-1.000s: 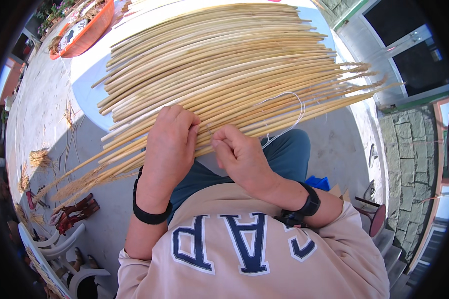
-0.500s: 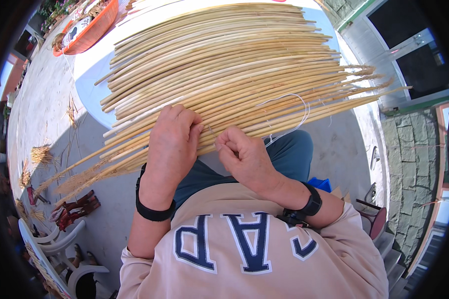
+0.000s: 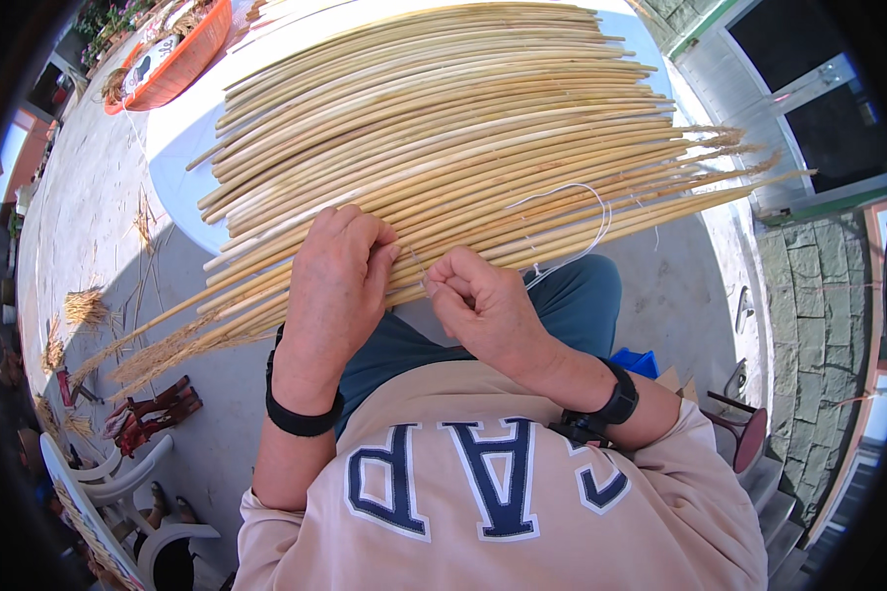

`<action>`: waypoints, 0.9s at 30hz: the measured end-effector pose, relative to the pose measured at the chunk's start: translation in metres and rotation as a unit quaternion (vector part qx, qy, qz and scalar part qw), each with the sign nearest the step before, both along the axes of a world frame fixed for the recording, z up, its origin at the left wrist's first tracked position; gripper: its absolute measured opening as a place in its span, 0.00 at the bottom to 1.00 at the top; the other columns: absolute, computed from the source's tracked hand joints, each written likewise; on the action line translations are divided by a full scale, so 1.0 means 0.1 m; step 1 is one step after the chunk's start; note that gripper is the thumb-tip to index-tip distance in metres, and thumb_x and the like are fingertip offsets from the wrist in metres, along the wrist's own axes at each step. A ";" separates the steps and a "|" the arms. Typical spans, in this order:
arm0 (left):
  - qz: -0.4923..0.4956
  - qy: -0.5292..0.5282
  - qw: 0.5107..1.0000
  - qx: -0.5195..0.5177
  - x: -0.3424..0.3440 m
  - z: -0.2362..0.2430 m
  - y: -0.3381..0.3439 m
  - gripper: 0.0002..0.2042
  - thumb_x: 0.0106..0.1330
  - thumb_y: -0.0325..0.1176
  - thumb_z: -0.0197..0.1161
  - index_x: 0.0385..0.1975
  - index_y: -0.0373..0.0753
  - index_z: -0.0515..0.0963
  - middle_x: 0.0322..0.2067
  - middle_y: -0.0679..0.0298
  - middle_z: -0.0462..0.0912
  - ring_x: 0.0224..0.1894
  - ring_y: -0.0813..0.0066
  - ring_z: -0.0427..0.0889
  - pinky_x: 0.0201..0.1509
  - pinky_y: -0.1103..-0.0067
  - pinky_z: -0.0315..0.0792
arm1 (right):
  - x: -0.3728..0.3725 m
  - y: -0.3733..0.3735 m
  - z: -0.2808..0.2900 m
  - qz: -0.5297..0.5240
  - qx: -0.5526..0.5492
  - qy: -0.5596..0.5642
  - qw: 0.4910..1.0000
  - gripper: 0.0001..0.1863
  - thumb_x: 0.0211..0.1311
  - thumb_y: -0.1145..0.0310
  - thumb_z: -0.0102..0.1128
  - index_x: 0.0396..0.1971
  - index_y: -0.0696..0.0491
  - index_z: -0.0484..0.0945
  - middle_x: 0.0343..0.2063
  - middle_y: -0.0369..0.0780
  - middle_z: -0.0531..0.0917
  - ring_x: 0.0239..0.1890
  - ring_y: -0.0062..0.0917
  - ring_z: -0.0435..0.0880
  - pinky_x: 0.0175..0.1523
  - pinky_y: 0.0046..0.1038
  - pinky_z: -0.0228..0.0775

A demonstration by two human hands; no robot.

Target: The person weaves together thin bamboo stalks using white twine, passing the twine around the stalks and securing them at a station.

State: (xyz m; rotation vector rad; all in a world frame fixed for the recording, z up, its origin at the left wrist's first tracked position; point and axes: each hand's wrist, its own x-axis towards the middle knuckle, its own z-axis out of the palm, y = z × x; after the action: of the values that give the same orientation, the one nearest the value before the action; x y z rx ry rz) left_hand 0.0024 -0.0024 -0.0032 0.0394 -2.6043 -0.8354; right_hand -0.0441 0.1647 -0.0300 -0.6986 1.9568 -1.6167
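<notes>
A mat of long tan reed stalks (image 3: pixel 443 128), laid side by side and tied by thin white thread, spreads over a table and reaches out above my lap. My left hand (image 3: pixel 337 291) is closed in a pinch on the near stalks, thumb against forefinger. Close to its right, my right hand (image 3: pixel 478 300) is also pinched shut. A short length of thin white thread (image 3: pixel 413 259) runs between the two sets of fingertips. More white thread (image 3: pixel 604 212) lies in a loose loop over the stalks to the right. The thread's ends inside my fingers are hidden.
The round white table (image 3: pixel 179 177) carries the mat. An orange basin (image 3: pixel 182 61) holding a white bag stands at the far left. A white plastic chair (image 3: pixel 133 502), dark red stool legs (image 3: pixel 158 414) and straw bundles (image 3: pixel 86 307) are at left. A blue container (image 3: pixel 636 362) is right of my knee.
Almost nothing differs. Both hands keep their pinch on the thread at the same spot, with only a slight shift of the whole view.
</notes>
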 end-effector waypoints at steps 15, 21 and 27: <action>-0.005 0.005 1.000 0.004 0.00 0.00 -0.01 0.05 0.53 0.21 0.62 0.26 0.32 0.73 0.25 0.56 0.71 0.32 0.57 0.72 0.36 0.69 0.67 | 0.02 -0.01 -0.02 -0.013 -0.003 0.020 1.000 0.02 0.65 0.77 0.51 0.32 0.59 0.72 0.17 0.31 0.74 0.18 0.09 0.69 0.21 0.14 0.59; -0.006 0.005 1.000 -0.001 0.01 0.00 0.00 0.05 0.52 0.21 0.63 0.26 0.33 0.73 0.25 0.56 0.71 0.32 0.57 0.72 0.36 0.70 0.67 | 0.02 -0.04 0.03 -0.034 0.010 0.030 0.999 0.02 0.59 0.78 0.54 0.32 0.59 0.72 0.16 0.44 0.76 0.17 0.28 0.77 0.24 0.26 0.67; -0.011 -0.004 1.000 0.028 0.01 -0.01 -0.01 0.04 0.53 0.21 0.62 0.25 0.35 0.73 0.25 0.56 0.72 0.33 0.55 0.71 0.38 0.67 0.67 | 0.03 -0.06 0.11 -0.035 0.043 0.032 0.998 0.01 0.62 0.76 0.52 0.31 0.58 0.72 0.15 0.44 0.76 0.16 0.28 0.76 0.23 0.27 0.66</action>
State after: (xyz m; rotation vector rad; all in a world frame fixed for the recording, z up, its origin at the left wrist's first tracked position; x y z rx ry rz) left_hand 0.0036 -0.0038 -0.0047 0.0298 -2.5923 -0.9186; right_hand -0.0409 0.1589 -0.0190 -0.6622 2.1042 -1.5577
